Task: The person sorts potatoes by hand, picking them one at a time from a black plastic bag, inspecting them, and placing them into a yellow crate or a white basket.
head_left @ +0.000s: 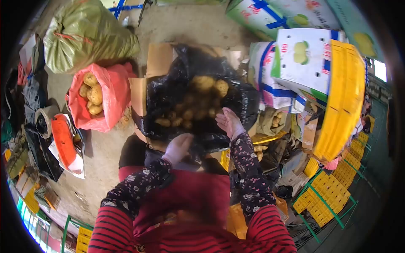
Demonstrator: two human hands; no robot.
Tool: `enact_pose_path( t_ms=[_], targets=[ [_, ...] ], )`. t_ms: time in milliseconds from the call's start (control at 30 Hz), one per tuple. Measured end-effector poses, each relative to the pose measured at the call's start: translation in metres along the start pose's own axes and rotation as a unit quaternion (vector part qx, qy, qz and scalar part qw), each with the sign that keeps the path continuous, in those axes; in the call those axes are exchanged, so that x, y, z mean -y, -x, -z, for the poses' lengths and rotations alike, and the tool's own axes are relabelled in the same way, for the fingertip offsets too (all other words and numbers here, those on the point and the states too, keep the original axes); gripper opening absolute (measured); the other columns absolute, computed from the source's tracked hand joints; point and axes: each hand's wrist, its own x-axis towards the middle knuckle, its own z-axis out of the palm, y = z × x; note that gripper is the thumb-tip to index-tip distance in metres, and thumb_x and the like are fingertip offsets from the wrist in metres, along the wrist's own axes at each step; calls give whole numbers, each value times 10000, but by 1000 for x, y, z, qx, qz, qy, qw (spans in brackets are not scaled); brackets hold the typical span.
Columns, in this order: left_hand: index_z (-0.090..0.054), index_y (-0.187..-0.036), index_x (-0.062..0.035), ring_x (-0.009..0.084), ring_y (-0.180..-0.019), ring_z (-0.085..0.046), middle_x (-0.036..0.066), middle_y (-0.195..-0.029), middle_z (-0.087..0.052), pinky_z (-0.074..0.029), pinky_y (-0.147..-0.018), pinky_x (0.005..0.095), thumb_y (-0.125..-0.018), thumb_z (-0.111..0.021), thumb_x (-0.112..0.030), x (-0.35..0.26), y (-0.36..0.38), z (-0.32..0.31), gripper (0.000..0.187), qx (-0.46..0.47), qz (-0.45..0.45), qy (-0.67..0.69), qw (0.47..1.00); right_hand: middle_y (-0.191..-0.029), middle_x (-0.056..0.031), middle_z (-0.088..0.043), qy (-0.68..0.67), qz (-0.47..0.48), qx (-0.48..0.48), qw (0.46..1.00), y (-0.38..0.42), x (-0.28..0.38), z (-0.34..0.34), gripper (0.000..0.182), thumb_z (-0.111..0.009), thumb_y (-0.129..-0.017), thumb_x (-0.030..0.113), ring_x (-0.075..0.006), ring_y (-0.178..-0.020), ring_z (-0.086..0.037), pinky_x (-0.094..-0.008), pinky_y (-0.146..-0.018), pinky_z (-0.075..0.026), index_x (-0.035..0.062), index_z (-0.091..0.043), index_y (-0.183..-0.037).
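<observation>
In front of me a cardboard box [139, 96] is lined with a black plastic bag [242, 101]. Inside lie several potatoes [221, 87], some blurred in the shadow. My right hand [230, 122] is over the right near side of the liner, palm showing, fingers stretched out, holding nothing. At the near edge of the liner is my left hand [179, 148], slightly smeared, its fingers extended towards the box; nothing shows in it. Whether either hand touches the plastic I cannot make out.
Left of the box stands a pink bag [120, 90] of potatoes, with a full green sack [86, 38] behind it. On the right are stacked white cartons [301, 59], a yellow crate [339, 101] and an open sack [270, 122]. An orange-red object [63, 141] lies far left.
</observation>
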Motion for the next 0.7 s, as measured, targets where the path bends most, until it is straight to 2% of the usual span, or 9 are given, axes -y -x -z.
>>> enact_pose_path(
  t_ms=[100,133,167,233,267,367,500,633,700],
  targets=[
    [-642,-1124,-56,237,-914,-656,123,-1000,-674,-509,-805,335,-952,-517,-191,19,-21,-2,252,32,-40,12,999,-1337,-166,-511,-56,46,-28,997,-85,-17,-27,561,-594,-941,338,-309,-1202,-526,-475,-1018,-391,181,-360,-1426],
    [-637,-1124,-38,166,-813,-634,89,-953,-659,-517,-735,303,-957,-523,-178,3,-22,5,246,48,0,18,999,-1341,-153,-509,-56,51,-42,996,-105,-14,-43,574,-602,-936,328,-300,-1201,-522,-482,-1014,-396,180,-359,-1435],
    [-631,-1133,-28,143,-874,-614,75,-977,-655,-500,-784,290,-960,-514,-148,-1,-25,10,241,52,36,65,996,-1345,-140,-508,-56,57,-58,995,-127,-11,-56,589,-609,-931,318,-291,-1201,-519,-488,-1011,-401,179,-358,-1445],
    [-619,-1150,-8,96,-995,-572,46,-1026,-646,-465,-882,266,-967,-496,-89,-1,-32,16,235,60,102,160,980,-1357,-110,-505,-58,65,19,996,-212,-28,-42,590,-605,-930,312,-267,-1192,-520,-491,-993,-421,168,-372,-1452],
    [-632,-1139,-21,149,-979,-607,80,-1025,-657,-481,-872,285,-944,-516,-64,3,-34,13,231,37,87,156,983,-1338,-101,-510,-88,59,38,994,-243,-36,-35,623,-644,-893,273,-270,-1212,-500,-487,-998,-422,151,-367,-1438],
    [-643,-1079,-12,230,-851,-658,126,-987,-664,-527,-758,335,-919,-572,-119,-15,-47,25,205,24,-176,22,984,-1318,-91,-514,-125,72,72,987,-305,-40,-33,663,-688,-852,223,-273,-1231,-482,-482,-1000,-427,135,-362,-1422],
    [-645,-1074,-39,293,-910,-651,157,-971,-661,-510,-820,350,-891,-615,-193,-33,-47,36,241,-18,-144,-13,989,-1314,-89,-514,-91,130,102,982,-318,-30,-58,672,-697,-841,203,-274,-1230,-485,-479,-994,-436,137,-362,-1419],
    [-635,-1037,-50,305,-895,-642,161,-931,-657,-497,-780,368,-914,-564,-272,-21,-57,27,264,76,-169,44,982,-1310,-87,-514,-55,173,135,974,-299,-29,-62,681,-706,-830,183,-275,-1229,-488,-476,-987,-444,140,-362,-1417],
    [-616,-1100,-35,167,-885,-622,102,-956,-661,-499,-779,313,-944,-558,-271,-15,-63,29,289,98,-235,-48,966,-1308,-86,-514,-43,198,152,967,-283,-31,-63,686,-710,-825,173,-276,-1229,-489,-474,-984,-448,141,-362,-1415]
  ],
)
